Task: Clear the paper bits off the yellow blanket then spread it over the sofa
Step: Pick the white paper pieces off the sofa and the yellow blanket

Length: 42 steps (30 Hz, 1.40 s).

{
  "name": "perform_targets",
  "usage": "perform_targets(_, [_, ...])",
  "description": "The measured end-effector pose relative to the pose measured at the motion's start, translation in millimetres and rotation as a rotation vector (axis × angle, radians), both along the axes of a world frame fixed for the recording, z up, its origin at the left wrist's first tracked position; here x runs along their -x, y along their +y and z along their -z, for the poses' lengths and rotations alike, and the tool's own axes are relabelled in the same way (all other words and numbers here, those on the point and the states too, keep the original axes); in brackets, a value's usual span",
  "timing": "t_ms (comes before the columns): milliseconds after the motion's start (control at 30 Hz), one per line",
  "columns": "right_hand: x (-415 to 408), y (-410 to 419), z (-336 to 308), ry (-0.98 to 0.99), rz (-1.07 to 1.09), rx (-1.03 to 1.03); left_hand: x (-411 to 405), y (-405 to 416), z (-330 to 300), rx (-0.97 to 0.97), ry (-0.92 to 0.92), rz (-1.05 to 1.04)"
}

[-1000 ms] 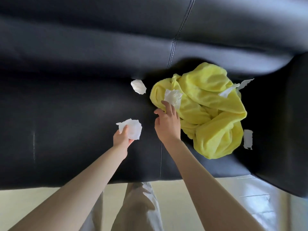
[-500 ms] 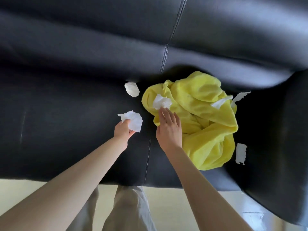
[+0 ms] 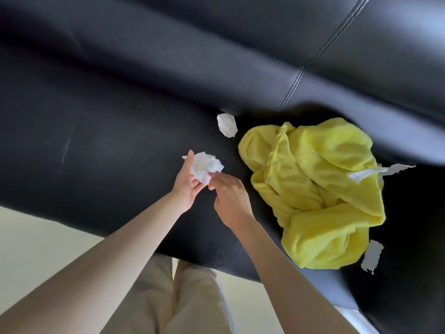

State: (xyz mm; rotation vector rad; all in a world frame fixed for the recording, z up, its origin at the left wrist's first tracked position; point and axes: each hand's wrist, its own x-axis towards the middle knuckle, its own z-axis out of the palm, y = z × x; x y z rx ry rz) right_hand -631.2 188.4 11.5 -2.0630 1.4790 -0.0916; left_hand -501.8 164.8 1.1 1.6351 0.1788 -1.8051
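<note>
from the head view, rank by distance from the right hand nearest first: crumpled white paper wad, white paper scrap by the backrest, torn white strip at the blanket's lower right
From the right hand:
1. Crumpled white paper wad, touching its fingertips, held in the left hand.
2. White paper scrap by the backrest, up and beyond.
3. Torn white strip, far right, past the yellow blanket.

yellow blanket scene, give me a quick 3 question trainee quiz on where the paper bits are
1. True or false: the yellow blanket is spread flat over the sofa.
2. Which hand cups the paper wad? A left B right C neither
3. Fill in: a torn strip lies on the blanket's ____ side.

Key: 1 false, it is bunched. 2 A, left hand; the right hand touches the wad with its fingertips. 3 right.
</note>
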Motion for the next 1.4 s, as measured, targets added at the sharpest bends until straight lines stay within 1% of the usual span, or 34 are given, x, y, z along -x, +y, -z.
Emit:
perform_targets(67, [-6, -9, 5, -0.036, 0.018, -0.045, -9, 2, 6, 0.006, -0.048, 0.077])
perform_targets(167, [-9, -27, 10, -0.021, 0.058, -0.078, -18, 7, 16, 0.032, -0.191, 0.231])
perform_targets(200, [-9, -33, 12, -0.014, 0.076, -0.082, -20, 7, 18, 0.039, -0.221, 0.255])
perform_targets(267, [-9, -47, 16, 0.014, 0.108, -0.116, -25, 7, 19, 0.048, -0.246, 0.242])
perform_targets(400, [-10, -80, 23, 0.139, 0.143, -0.236, -36, 3, 24, 0.034, -0.274, 0.227])
perform_targets(567, [-18, -107, 34, 0.258, 0.093, -0.314, -48, -4, 30, 0.034, -0.3, 0.231])
perform_targets(633, [-23, -111, 37, 0.269, 0.117, -0.333, -51, -7, 31, 0.015, -0.314, 0.22])
perform_targets(833, [-39, -88, 36, 0.221, 0.281, -0.316, -55, -9, 27, -0.057, -0.274, 0.192])
perform_targets(933, [-46, -68, 27, 0.191, 0.32, -0.3, -57, -9, 22, -0.091, -0.247, 0.192])
perform_targets(1067, [-48, -35, 9, 0.108, 0.269, -0.137, -54, -12, 12, -0.114, -0.197, 0.192])
perform_targets(1133, [-48, -17, 3, 0.064, 0.196, -0.026, -51, -13, 4, -0.077, -0.157, 0.205])
perform_targets(1200, [-48, -2, 1, 0.052, 0.13, 0.027, -49, -15, 1, -0.03, -0.105, 0.197])
perform_targets(1300, [-46, 14, -7, 0.021, 0.153, -0.012, -44, -14, -4, 0.014, -0.082, 0.287])
perform_targets(1400, [-43, 24, -11, 0.023, 0.232, 0.001, -39, -8, -3, 0.04, -0.176, 0.423])
